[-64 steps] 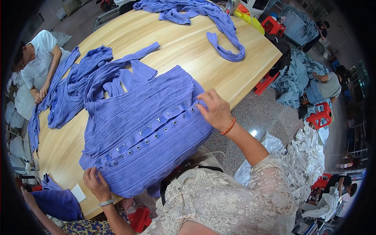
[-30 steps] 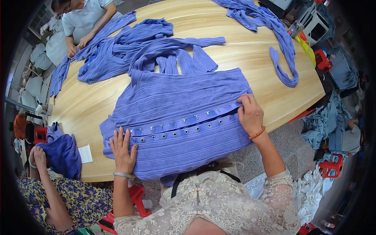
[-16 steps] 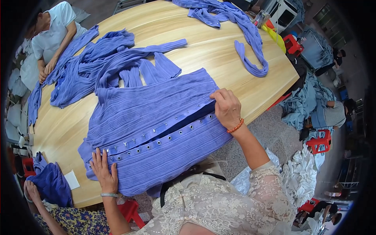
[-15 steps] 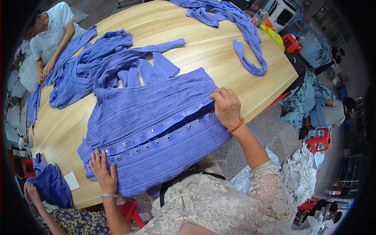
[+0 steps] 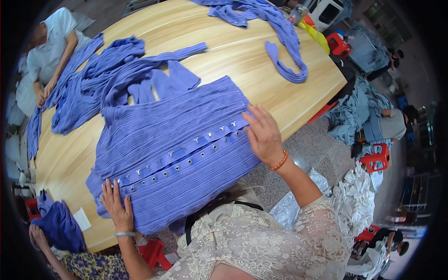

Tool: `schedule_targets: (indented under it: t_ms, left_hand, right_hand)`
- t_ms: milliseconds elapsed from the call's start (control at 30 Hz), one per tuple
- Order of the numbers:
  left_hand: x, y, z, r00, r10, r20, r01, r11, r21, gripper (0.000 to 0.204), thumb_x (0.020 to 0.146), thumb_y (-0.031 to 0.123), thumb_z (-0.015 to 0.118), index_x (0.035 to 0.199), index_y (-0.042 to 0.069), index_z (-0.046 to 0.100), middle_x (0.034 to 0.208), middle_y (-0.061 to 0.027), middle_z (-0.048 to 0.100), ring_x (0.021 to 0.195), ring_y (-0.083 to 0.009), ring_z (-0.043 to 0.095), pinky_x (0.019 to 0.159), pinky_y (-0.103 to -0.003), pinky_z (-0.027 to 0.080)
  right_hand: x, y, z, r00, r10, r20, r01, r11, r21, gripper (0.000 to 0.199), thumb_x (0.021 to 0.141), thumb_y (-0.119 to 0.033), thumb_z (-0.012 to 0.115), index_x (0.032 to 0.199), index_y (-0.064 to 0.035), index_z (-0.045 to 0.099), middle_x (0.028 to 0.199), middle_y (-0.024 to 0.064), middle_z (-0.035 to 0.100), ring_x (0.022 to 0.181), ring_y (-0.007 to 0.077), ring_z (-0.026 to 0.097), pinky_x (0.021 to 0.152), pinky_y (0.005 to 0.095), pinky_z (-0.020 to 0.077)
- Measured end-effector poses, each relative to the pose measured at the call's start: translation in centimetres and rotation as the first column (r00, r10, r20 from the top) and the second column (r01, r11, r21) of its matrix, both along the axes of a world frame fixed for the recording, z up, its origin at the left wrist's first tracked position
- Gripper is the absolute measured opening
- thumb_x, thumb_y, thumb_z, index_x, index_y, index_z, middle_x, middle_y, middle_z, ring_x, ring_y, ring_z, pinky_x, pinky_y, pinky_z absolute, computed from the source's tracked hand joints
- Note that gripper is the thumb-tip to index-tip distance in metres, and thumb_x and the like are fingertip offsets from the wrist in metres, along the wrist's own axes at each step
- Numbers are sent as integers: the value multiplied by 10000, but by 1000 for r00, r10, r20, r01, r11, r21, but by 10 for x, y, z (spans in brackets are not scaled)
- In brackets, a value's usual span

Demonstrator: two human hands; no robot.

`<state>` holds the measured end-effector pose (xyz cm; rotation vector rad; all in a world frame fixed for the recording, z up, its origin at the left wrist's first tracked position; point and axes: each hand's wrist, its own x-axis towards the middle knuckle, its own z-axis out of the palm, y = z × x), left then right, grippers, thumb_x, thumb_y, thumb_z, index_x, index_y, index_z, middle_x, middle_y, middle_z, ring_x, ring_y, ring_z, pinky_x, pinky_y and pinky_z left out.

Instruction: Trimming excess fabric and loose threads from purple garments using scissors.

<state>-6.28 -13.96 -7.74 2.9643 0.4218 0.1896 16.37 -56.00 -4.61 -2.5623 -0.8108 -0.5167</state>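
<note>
A violet-blue ribbed knit cardigan lies spread on the table in front of me, its front opening running slantwise. One front edge carries a row of metal hooks; along the other runs a row of metal eyelets. The two edges lie close against each other. My left hand rests flat on the left end of the opening, fingers stretched. At the other end, my right hand is open, its fingertips on or just above the hooked edge. Whether they press on the cloth is hard to tell.
More violet-blue knit garments lie on the wooden table, at far left and far right. A co-worker handles one at upper left. Another person's hand is at a darker blue garment. A white paper slip lies nearby.
My right hand has let go of the hooked edge and spread its fingers. That edge has come down, closing the dark gap. My left hand stays on the cloth. The whole view has shifted slightly.
</note>
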Motion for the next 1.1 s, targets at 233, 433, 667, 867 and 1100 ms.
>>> schedule_targets:
  t_ms: [233,433,667,867,1100]
  left_hand:
    - [-9,6,4,999,37,13,-37,999,-37,624,880,290,608,1446,124,403,1544,-119,294,1441,-331,210,1166,-497,74]
    - [-14,1,12,994,50,98,-46,998,-40,729,864,378,639,1472,103,343,1556,-158,242,1445,-373,172,1156,-541,73]
    - [-51,4,3,986,167,5,-167,985,-48,698,878,482,597,1446,126,403,1554,-178,233,1449,-369,157,1137,-582,63]
    - [-69,19,5,964,265,15,-264,964,-35,658,885,464,595,1427,127,432,1534,-146,294,1433,-389,188,1136,-591,57]
    - [-69,43,2,923,239,303,-200,968,-152,382,874,262,642,1203,71,609,1256,-141,565,1251,-361,439,1062,-506,300]
  right_hand:
    - [6,6,-40,980,103,-168,-119,989,-86,462,892,-246,605,1327,-103,542,1464,132,427,1379,335,347,1127,492,228]
    - [1,-1,-30,993,93,-75,-106,975,-197,527,897,-205,577,1398,-92,459,1532,139,313,1432,339,239,1146,520,164]
    - [2,-2,-27,941,158,-299,-217,961,-174,527,924,-238,555,1408,-61,443,1531,157,310,1436,346,226,1157,493,147]
    - [1,-1,-32,950,152,-274,-206,962,-181,542,945,-310,545,1423,-79,433,1535,147,306,1436,344,226,1153,508,140]
    - [-1,32,-5,989,147,-18,-147,967,-210,424,876,-108,603,1288,-21,542,1400,175,473,1306,358,412,1079,440,316]
